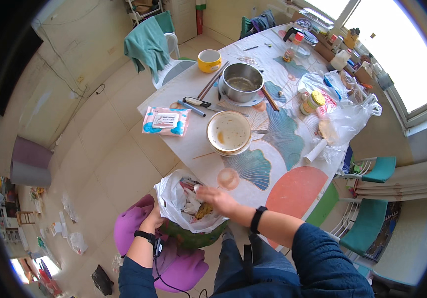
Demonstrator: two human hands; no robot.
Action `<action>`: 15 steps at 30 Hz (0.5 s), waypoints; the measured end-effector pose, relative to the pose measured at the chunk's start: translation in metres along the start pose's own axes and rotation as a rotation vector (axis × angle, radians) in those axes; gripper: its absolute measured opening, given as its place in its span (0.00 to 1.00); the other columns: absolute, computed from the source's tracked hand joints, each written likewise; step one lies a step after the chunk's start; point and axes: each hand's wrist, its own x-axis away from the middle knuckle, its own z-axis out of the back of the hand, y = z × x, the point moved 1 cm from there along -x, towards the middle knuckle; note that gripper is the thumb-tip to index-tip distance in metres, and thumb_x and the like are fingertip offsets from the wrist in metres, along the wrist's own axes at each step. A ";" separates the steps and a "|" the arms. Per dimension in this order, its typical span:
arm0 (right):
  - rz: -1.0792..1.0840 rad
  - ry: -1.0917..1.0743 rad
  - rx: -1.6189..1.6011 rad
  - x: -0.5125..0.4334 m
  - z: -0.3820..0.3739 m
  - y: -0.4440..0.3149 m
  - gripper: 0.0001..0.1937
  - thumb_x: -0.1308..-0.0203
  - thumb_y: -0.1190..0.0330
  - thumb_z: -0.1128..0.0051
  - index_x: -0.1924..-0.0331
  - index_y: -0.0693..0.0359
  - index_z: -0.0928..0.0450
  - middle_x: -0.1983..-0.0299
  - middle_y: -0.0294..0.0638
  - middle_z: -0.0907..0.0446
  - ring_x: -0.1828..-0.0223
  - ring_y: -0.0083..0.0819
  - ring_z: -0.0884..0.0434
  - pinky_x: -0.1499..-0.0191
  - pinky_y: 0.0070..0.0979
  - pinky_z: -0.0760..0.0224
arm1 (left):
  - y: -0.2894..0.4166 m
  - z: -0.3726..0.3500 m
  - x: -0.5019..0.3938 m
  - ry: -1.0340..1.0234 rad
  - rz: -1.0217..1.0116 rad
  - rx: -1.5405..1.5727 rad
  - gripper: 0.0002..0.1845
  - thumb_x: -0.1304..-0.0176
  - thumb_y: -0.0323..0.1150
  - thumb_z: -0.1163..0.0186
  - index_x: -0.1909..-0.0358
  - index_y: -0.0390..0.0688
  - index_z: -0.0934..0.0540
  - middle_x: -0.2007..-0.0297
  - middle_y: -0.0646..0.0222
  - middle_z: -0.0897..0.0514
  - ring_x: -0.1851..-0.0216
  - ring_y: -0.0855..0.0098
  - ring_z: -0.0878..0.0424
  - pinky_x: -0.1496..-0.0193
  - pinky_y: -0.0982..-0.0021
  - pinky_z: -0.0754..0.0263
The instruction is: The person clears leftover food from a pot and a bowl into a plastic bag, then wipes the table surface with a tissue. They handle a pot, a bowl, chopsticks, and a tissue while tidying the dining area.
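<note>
A white plastic bag [172,197] with refuse in it stands gaping at the table's near left corner. My left hand [154,218] is at the bag's left side, its fingers mostly hidden behind the plastic. Over the bag's mouth, my right hand [215,200] reaches in from the right; whether its fingers hold anything is unclear. Crumpled white tissue [191,203] and a yellowish-brown scrap [204,211] lie inside. On the table beyond are stacked bowls [229,132] with food residue, a steel pot [242,80], a pack of wet wipes [166,121] and a utility knife [197,102].
The patterned tablecloth [243,171] also bears a yellow mug [209,61], chopsticks [270,98], a lidded jar [312,102] and plastic bags [347,121]. A chair with a green cloth [148,44] stands at the far left. Purple fabric [133,219] lies below the bag.
</note>
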 end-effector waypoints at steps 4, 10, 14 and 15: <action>-0.254 0.495 0.071 0.058 0.046 0.037 0.23 0.53 0.87 0.59 0.53 0.61 0.20 0.49 0.49 0.22 0.46 0.45 0.24 0.42 0.34 0.31 | -0.006 -0.004 0.008 -0.039 0.008 -0.055 0.34 0.41 0.52 0.40 0.38 0.44 0.32 0.41 0.67 0.26 0.42 0.64 0.28 0.39 0.59 0.34; -0.354 0.750 0.345 0.030 0.184 0.147 0.22 0.53 0.87 0.57 0.53 0.62 0.22 0.50 0.48 0.22 0.48 0.45 0.23 0.44 0.32 0.30 | -0.002 -0.027 0.026 -0.048 0.095 0.013 0.31 0.37 0.52 0.45 0.36 0.46 0.34 0.42 0.67 0.26 0.43 0.66 0.27 0.42 0.64 0.32; -0.354 0.614 0.355 -0.015 0.203 0.167 0.23 0.54 0.86 0.54 0.51 0.62 0.23 0.47 0.46 0.24 0.44 0.43 0.26 0.41 0.31 0.33 | 0.001 -0.041 0.034 0.021 0.123 -0.051 0.43 0.51 0.62 0.38 0.37 0.44 0.32 0.42 0.66 0.25 0.44 0.63 0.26 0.41 0.59 0.31; -0.320 0.580 0.365 -0.018 0.199 0.169 0.23 0.55 0.86 0.53 0.51 0.62 0.23 0.46 0.46 0.24 0.43 0.42 0.27 0.40 0.31 0.33 | 0.001 -0.042 0.034 0.017 0.110 -0.043 0.50 0.58 0.67 0.35 0.38 0.43 0.32 0.43 0.65 0.24 0.44 0.61 0.25 0.41 0.57 0.31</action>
